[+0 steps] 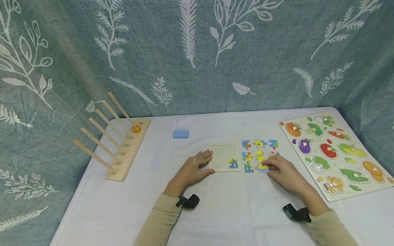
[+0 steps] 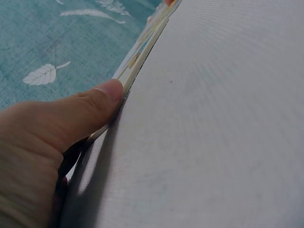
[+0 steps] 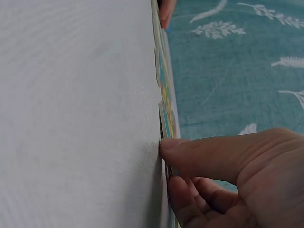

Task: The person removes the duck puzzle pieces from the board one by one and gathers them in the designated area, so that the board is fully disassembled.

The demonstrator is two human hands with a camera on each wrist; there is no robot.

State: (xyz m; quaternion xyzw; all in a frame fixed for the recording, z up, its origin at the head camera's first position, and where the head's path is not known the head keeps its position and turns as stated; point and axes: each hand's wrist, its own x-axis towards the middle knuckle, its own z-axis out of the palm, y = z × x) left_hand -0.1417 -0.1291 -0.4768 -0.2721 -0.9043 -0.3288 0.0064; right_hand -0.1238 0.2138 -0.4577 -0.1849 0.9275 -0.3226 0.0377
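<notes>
A square wooden puzzle tray (image 1: pixel 220 158) lies on the table with one jigsaw piece (image 1: pixel 233 163) in its near right corner. My left hand (image 1: pixel 193 168) rests along the tray's left side, fingers extended and thumb at the near left corner. In the left wrist view that thumb (image 2: pixel 107 95) touches the tray's edge. Right of the tray, several loose jigsaw pieces (image 1: pixel 247 156) lie in rows. My right hand (image 1: pixel 284 173) pinches a yellow and blue piece (image 1: pixel 262 168) of the nearest row between thumb and fingers, partly covering the pieces behind it.
A vegetable knob puzzle board (image 1: pixel 333 153) lies at the right. On the left stands a wooden rack (image 1: pixel 129 150) with several slanted pegs and an orange bead (image 1: pixel 136 128). A blue block (image 1: pixel 180 134) sits behind the tray, before the green curtain (image 1: pixel 197 85).
</notes>
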